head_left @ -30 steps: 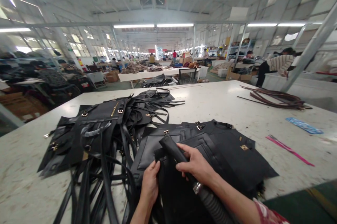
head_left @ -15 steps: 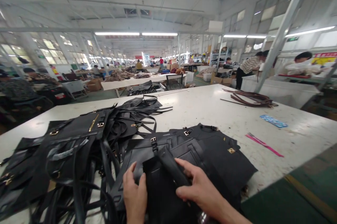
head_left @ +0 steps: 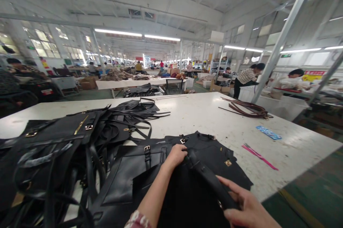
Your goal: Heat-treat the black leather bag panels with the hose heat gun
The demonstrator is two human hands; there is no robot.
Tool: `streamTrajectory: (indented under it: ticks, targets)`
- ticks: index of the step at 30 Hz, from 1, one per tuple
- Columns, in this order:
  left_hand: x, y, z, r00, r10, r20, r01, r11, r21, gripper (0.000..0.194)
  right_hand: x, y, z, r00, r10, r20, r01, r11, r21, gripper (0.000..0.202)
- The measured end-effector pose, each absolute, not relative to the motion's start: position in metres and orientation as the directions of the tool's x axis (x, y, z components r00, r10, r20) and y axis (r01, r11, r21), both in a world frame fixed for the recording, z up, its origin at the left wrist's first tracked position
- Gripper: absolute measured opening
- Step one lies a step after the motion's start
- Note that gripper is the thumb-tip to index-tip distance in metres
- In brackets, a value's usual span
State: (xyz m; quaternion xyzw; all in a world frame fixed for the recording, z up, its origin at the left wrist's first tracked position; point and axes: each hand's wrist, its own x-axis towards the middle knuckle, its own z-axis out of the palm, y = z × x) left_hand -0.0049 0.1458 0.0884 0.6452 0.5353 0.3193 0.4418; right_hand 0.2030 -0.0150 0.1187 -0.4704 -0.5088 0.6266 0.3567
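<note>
A black leather bag piece [head_left: 187, 192] with a thick rolled handle [head_left: 211, 181] lies nearest to me. My left hand [head_left: 178, 153] reaches over it, its fingers closed on the far edge of the piece by the handle's upper end. Thumb and fingers of my right hand [head_left: 242, 199] are wrapped round the handle's lower end. Beneath are more black panels with gold buckles [head_left: 147, 151] and a gold square fitting [head_left: 228, 163]. To the left, a heap of black bag parts and straps [head_left: 61, 146] covers the table.
The white table [head_left: 193, 114] also bears brown straps [head_left: 248, 109], a blue patterned item [head_left: 268, 132] and a pink-handled tool [head_left: 259, 156]. A slanted metal post [head_left: 284, 39] rises beyond it. A person in a striped top [head_left: 248, 76] bends over a white bin.
My left hand has moved up and right, from the near piece's left side to its far edge. My right hand has shifted right and down with the handle. The view has shifted slightly.
</note>
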Motion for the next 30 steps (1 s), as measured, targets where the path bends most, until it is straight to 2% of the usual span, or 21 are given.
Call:
streamTrajectory:
  ticks: [3,7,12,14,18,24,27,30]
  targets:
    - [-0.01,0.134,0.084,0.278,0.95,-0.142,0.21,0.084,0.974,0.017,0.196,-0.007,0.113,-0.311,0.924,-0.223,0.014,-0.23,-0.973,0.079]
    - [-0.013,0.12,0.079,0.281,0.946,-0.161,-0.03,0.177,0.984,0.025,0.178,0.017,0.119,-0.277,0.944,-0.18,-0.01,-0.19,-0.982,0.073]
    - [-0.016,0.122,0.076,0.254,0.953,-0.164,-0.189,0.215,0.958,0.031,0.175,0.027,0.134,-0.146,0.985,-0.088,-0.046,-0.096,-0.994,0.071]
    - [-0.016,0.124,0.076,0.249,0.954,-0.169,-0.217,0.225,0.95,0.033,0.18,0.021,0.139,-0.139,0.986,-0.095,-0.042,-0.102,-0.994,0.071]
    - [-0.014,0.124,0.076,0.261,0.951,-0.168,-0.252,0.235,0.939,0.033,0.182,0.022,0.14,-0.255,0.953,-0.163,-0.032,-0.177,-0.984,0.07]
    - [-0.015,0.121,0.084,0.285,0.946,-0.154,-0.24,0.226,0.944,0.027,0.171,0.037,0.137,-0.287,0.946,-0.148,-0.07,-0.175,-0.982,0.069]
    - [-0.014,0.119,0.089,0.287,0.941,-0.177,-0.179,0.235,0.955,0.022,0.171,0.03,0.134,-0.264,0.951,-0.161,-0.08,-0.188,-0.979,0.071]
    - [-0.011,0.114,0.096,0.312,0.93,-0.194,-0.075,0.228,0.971,0.024,0.175,0.027,0.134,-0.142,0.983,-0.116,-0.084,-0.128,-0.988,0.07]
